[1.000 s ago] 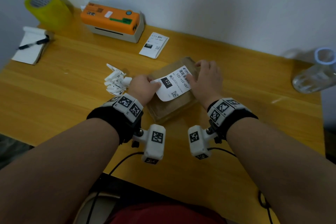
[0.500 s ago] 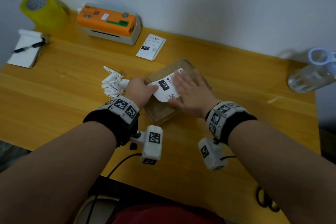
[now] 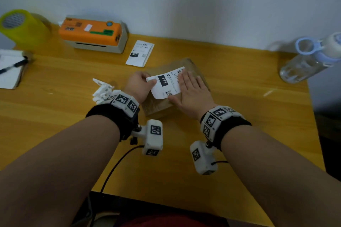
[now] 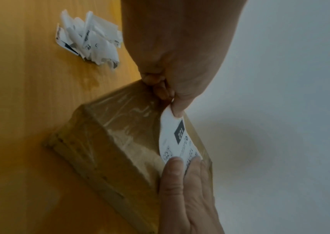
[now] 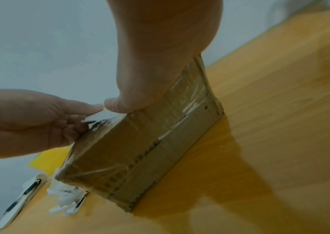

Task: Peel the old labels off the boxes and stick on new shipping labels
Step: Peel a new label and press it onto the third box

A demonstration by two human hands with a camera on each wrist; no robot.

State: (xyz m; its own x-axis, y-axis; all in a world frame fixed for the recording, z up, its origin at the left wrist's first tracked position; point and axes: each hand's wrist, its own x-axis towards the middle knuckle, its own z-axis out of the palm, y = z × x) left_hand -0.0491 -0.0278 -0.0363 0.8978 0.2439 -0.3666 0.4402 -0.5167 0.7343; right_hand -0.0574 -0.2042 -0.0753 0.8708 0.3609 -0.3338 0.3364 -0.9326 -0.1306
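While my left hand (image 3: pixel 138 85) pinches the white printed shipping label's (image 3: pixel 164 84) free end lifted, my flat, straight-fingered right hand (image 3: pixel 191 94) presses its other end onto the tape-wrapped brown cardboard box (image 3: pixel 156 107), probably to avoid wrinkles.

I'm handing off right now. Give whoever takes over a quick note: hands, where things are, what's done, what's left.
Left hand pinches the lifted left end of the new label.
Right hand lies flat, pressing the label's right part onto the box, mid-table.
Peeled scraps lie left of the box; a spare label lies by the printer.
Left: lower and smooth the pinched end down.
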